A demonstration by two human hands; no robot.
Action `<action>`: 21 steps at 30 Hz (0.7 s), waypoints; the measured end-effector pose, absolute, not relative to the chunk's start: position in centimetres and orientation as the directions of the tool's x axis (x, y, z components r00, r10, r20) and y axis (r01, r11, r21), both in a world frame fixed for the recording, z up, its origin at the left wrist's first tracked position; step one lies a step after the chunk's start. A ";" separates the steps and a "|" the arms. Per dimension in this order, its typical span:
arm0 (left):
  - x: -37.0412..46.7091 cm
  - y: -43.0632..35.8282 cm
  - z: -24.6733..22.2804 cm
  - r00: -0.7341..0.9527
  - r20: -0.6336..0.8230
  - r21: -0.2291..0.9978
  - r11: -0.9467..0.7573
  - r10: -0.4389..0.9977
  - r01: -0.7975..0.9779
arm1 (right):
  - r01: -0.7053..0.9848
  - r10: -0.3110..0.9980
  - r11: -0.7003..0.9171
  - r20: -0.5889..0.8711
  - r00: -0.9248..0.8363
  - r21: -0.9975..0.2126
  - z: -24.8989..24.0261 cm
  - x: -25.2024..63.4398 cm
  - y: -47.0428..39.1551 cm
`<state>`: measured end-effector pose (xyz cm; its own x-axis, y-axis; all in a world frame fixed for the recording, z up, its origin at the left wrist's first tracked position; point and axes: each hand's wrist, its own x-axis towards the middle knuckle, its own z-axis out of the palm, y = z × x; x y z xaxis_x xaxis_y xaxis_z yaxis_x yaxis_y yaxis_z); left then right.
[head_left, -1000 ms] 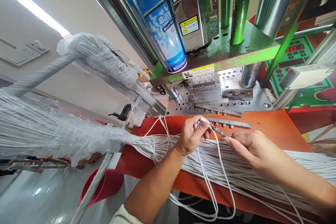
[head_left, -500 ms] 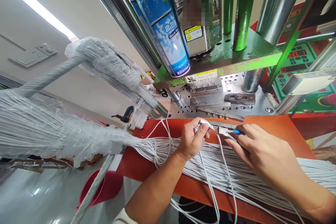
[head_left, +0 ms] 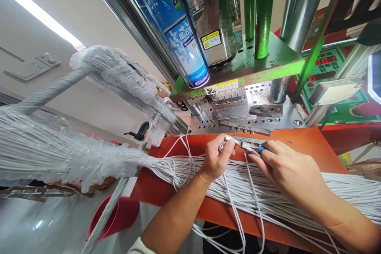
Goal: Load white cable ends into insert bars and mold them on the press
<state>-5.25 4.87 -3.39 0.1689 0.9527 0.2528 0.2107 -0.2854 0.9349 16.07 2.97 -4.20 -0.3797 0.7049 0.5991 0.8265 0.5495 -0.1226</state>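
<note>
My left hand (head_left: 218, 158) is closed in a pinch on the end of a white cable, where a small white and metallic piece (head_left: 228, 139) shows between thumb and fingers. Its cables hang down below the hand in loops. My right hand (head_left: 287, 168) grips pliers (head_left: 249, 147) with blue on the handles. The jaws point left, close to the cable end in my left fingers; whether they touch it I cannot tell. Beneath both hands a thick bundle of white cables (head_left: 276, 194) runs across the orange table (head_left: 166, 145).
A green press with a perforated metal bed (head_left: 199, 127) stands behind the hands, and a blue spray can (head_left: 178, 35) is at its front. Plastic-wrapped cables (head_left: 98, 160) hang on a rack at left. A red bucket (head_left: 126, 214) is on the floor, a control panel (head_left: 336, 63) at right.
The view has shifted slightly, so the press appears further left. Both hands keep their grips, and the pliers sit slightly lower and flatter against the cable end.
</note>
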 end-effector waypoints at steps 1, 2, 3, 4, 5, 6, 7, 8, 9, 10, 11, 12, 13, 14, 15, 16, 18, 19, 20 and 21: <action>-5.3 4.9 -3.4 0.169 0.260 0.931 -0.293 0.951 0.216 | 0.816 0.709 0.558 0.596 -0.377 -0.148 -4.3 16.1 3.0; -5.3 4.9 -3.3 0.167 0.269 0.927 -0.302 0.949 0.223 | 0.805 0.721 0.565 0.585 -0.373 -0.183 -4.4 16.1 3.0; -5.3 5.0 -3.3 0.166 0.275 0.924 -0.308 0.947 0.227 | 0.785 0.738 0.572 0.565 -0.368 -0.236 -4.5 16.1 3.0; -5.4 5.0 -3.3 0.166 0.275 0.925 -0.307 0.947 0.223 | 0.755 0.766 0.576 0.531 -0.363 -0.315 -4.5 16.2 3.1; -5.4 5.1 -3.3 0.172 0.263 0.934 -0.295 0.949 0.201 | 0.707 0.802 0.569 0.474 -0.364 -0.420 -4.5 16.3 3.2; -5.5 5.2 -3.4 0.186 0.239 0.951 -0.268 0.953 0.156 | 0.642 0.840 0.540 0.390 -0.376 -0.544 -4.4 16.4 3.2; -5.5 5.3 -3.4 0.206 0.204 0.970 -0.227 0.957 0.093 | 0.565 0.867 0.485 0.282 -0.411 -0.668 -4.3 16.4 3.3; -5.5 5.4 -3.5 0.227 0.168 0.984 -0.178 0.959 0.022 | 0.491 0.870 0.413 0.174 -0.461 -0.767 -4.2 16.5 3.3; -5.4 5.5 -3.6 0.243 0.137 0.991 -0.130 0.960 -0.042 | 0.439 0.857 0.350 0.094 -0.506 -0.828 -4.1 16.5 3.3; -5.4 5.6 -3.7 0.251 0.113 0.992 -0.094 0.961 -0.088 | 0.424 0.850 0.322 0.061 -0.523 -0.847 -4.0 16.5 3.2; -5.3 5.6 -3.8 0.250 0.098 0.991 -0.072 0.963 -0.111 | 0.446 0.860 0.341 0.083 -0.504 -0.827 -4.0 16.4 3.2; -5.3 5.7 -3.9 0.241 0.092 0.991 -0.066 0.966 -0.115 | 0.505 0.880 0.394 0.155 -0.450 -0.768 -4.0 16.3 3.1; -5.2 5.7 -4.0 0.229 0.094 0.992 -0.071 0.969 -0.105 | 0.589 0.886 0.451 0.258 -0.385 -0.670 -4.1 16.2 3.0; -5.1 5.7 -4.0 0.215 0.101 0.993 -0.084 0.971 -0.087 | 0.680 0.871 0.485 0.366 -0.326 -0.549 -4.1 16.1 2.9; -5.1 5.6 -4.1 0.200 0.112 0.993 -0.101 0.973 -0.063 | 0.755 0.840 0.497 0.454 -0.296 -0.427 -4.2 15.9 2.8; -5.0 5.5 -4.1 0.183 0.129 0.992 -0.125 0.975 -0.035 | 0.806 0.807 0.497 0.513 -0.292 -0.323 -4.3 15.8 2.7; -4.9 5.3 -4.1 0.146 0.170 0.984 -0.177 0.975 0.033 | 0.849 0.758 0.493 0.572 -0.312 -0.190 -4.2 15.5 2.6; -4.8 5.2 -4.1 0.133 0.190 0.977 -0.200 0.973 0.069 | 0.858 0.745 0.490 0.586 -0.321 -0.153 -4.2 15.4 2.6; -4.8 5.0 -4.1 0.126 0.207 0.970 -0.220 0.970 0.101 | 0.865 0.737 0.485 0.592 -0.326 -0.126 -4.1 15.4 2.6; -4.7 4.9 -4.0 0.123 0.223 0.963 -0.238 0.967 0.128 | 0.870 0.733 0.481 0.594 -0.331 -0.108 -4.0 15.3 2.6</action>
<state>-4.75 4.94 -4.03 0.1228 0.9671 0.2227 0.1278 -0.2379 0.9628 15.28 2.58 -4.04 -0.3312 0.7333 0.5938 0.8703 0.4806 -0.1081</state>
